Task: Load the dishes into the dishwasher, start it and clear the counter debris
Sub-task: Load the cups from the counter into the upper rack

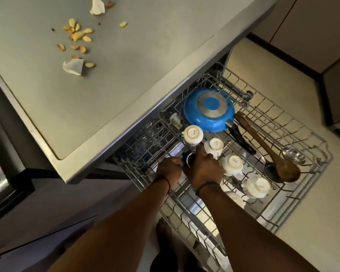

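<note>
The dishwasher's wire rack (295, 154) is pulled out below the counter edge. In it lie an upturned blue pan (208, 110), several upturned white cups (192, 134), a wooden spoon (271, 152) and a metal ladle (292, 154). Both my hands are low in the rack's left part around a dark blue cup (189, 158). My right hand (203, 169) grips that cup from above, fingers curled over it. My left hand (169, 170) touches the cup's left side with curled fingers. Nut shells (77, 34) and torn white paper bits (73, 66) lie scattered on the grey counter (110, 75).
A second white paper scrap (97, 6) lies at the counter's far edge. Beige floor (283, 71) and dark cabinet fronts (312, 26) are to the right of the rack. A steel appliance front (0, 173) stands at the left. My bare foot (163, 232) shows below the rack.
</note>
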A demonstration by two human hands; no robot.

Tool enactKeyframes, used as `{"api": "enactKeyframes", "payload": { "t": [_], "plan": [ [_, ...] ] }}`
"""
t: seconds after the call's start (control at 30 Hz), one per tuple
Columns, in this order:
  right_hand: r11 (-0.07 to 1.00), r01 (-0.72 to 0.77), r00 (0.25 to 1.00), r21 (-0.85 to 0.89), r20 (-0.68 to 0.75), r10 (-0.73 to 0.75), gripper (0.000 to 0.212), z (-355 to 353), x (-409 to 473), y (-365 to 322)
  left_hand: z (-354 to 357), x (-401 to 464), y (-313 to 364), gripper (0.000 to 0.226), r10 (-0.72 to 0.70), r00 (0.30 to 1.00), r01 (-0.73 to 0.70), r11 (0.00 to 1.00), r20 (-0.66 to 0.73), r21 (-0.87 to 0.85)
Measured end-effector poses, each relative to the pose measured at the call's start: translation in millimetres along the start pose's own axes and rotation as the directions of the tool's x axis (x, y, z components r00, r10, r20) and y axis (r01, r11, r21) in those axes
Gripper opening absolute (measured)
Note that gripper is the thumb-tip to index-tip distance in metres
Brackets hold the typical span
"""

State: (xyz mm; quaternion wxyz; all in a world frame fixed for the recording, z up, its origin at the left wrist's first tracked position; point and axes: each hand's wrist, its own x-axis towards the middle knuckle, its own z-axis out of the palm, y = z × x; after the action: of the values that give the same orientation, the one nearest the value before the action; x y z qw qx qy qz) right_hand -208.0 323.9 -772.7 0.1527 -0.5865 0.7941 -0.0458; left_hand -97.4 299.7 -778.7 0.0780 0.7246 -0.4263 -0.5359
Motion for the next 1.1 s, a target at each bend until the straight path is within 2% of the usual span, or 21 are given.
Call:
{"api": "enactKeyframes", "payload": {
  "t": [0.23,0.4,0.53,0.67,0.93,1.1],
  "plan": [
    [0.996,0.058,0.997,-0.072,-0.049,-0.061,0.062,10,-17,0,2,-4,-5,0.022,0.059,0.994,-0.060,0.998,-0.087,-0.003],
    [0.994,0.020,0.999,-0.107,-0.037,-0.024,0.065,10,-11,-5,1,2,-4,0.021,0.107,0.992,-0.101,0.991,-0.067,0.088],
    [0.992,0.013,0.996,-0.126,-0.086,-0.024,0.061,13,-11,-5,-1,7,-5,0.018,0.137,0.990,-0.129,0.979,-0.044,0.156],
    [0.993,0.037,0.988,-0.109,-0.144,-0.052,0.061,18,-8,-1,1,12,-10,0.019,0.153,0.987,-0.147,0.983,-0.057,0.106],
    [0.989,-0.010,0.996,-0.150,-0.089,-0.004,0.060,19,9,-7,5,20,-4,0.024,0.152,0.988,-0.148,0.978,-0.017,0.146],
    [0.984,0.053,0.996,-0.170,-0.066,-0.065,0.058,24,13,-3,7,22,-9,0.018,0.155,0.988,-0.152,0.974,-0.002,0.166]
  ]
}}
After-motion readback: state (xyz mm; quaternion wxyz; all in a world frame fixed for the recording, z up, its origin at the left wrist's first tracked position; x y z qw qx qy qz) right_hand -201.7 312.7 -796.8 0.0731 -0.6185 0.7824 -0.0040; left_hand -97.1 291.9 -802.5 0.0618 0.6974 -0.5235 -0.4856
